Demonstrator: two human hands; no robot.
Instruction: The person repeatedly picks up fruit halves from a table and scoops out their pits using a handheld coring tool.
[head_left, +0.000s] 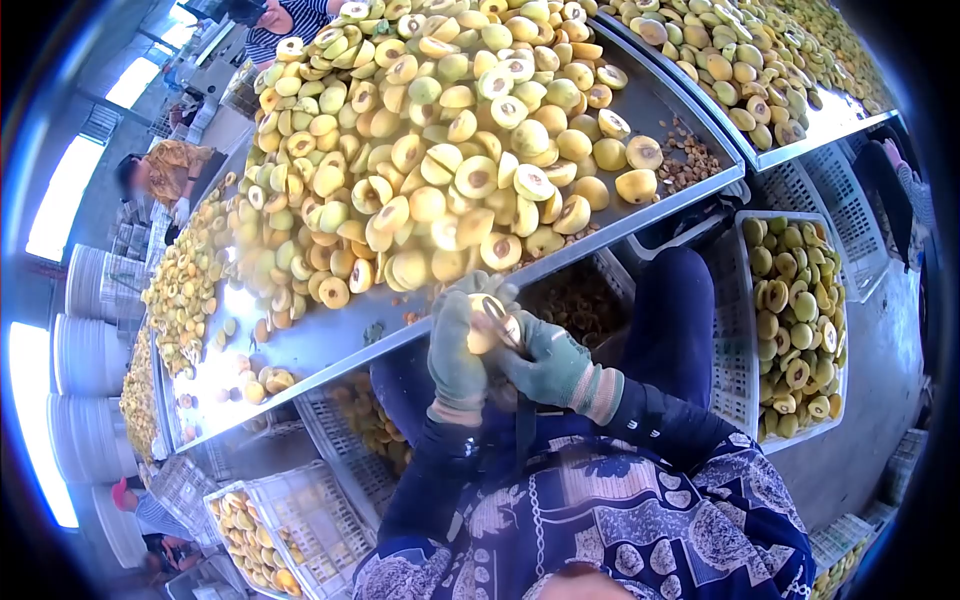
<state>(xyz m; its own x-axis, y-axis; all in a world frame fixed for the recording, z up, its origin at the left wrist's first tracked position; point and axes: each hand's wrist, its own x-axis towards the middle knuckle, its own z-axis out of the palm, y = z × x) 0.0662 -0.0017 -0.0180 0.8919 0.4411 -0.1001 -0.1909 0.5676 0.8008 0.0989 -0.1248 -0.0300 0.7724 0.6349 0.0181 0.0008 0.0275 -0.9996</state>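
Observation:
My left hand (455, 345), in a grey-green knit glove, is closed around a halved yellow peach (481, 334) with its cut side turned to the right. In my right hand (556, 364), gloved alike, is a slim dark pitting tool (499, 318). Its end is against the cut face of the peach, and its exact shape is partly hidden by the fingers. Both hands are over my lap, just in front of the metal table's rim (590, 246). On that table lies a large heap of peach halves (430, 160), many still with brown stones.
At my right stands a white crate (749, 350) full of peach halves; another crate (300, 510) is at lower left. Brown pits (690, 160) lie on the table's right corner. A second table (800, 150) adjoins. Several people, including one in orange-brown (172, 172), are at the left.

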